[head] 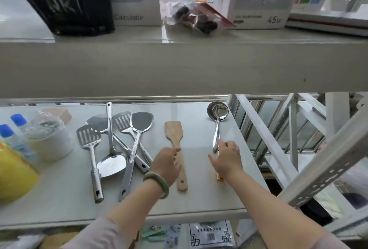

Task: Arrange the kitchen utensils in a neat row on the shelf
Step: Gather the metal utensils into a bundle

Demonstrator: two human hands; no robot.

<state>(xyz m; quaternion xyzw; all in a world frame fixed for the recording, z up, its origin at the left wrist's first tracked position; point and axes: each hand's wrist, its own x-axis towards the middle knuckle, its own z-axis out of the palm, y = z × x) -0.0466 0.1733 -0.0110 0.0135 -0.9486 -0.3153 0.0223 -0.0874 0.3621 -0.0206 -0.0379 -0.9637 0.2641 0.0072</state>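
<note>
On the grey shelf (199, 195) a steel ladle (217, 117) lies at the right, bowl to the back; my right hand (227, 159) grips its handle. Left of it lies a wooden spatula (175, 135), and my left hand (166, 166) rests on its handle. Further left is a crossed heap of steel utensils: a slotted turner (89, 141), a large spoon (111, 161) with its handle pointing back, a solid turner (139, 127), a second slotted turner (122, 121) and another flat turner (98, 122) partly hidden under them.
Two blue-capped bottles (12, 135), a wrapped white roll (49, 139) and a yellow object (14, 175) crowd the shelf's left end. The upper shelf's thick front edge (179, 65) hangs overhead. The shelf ends at the right beside white metal frame bars (310, 185).
</note>
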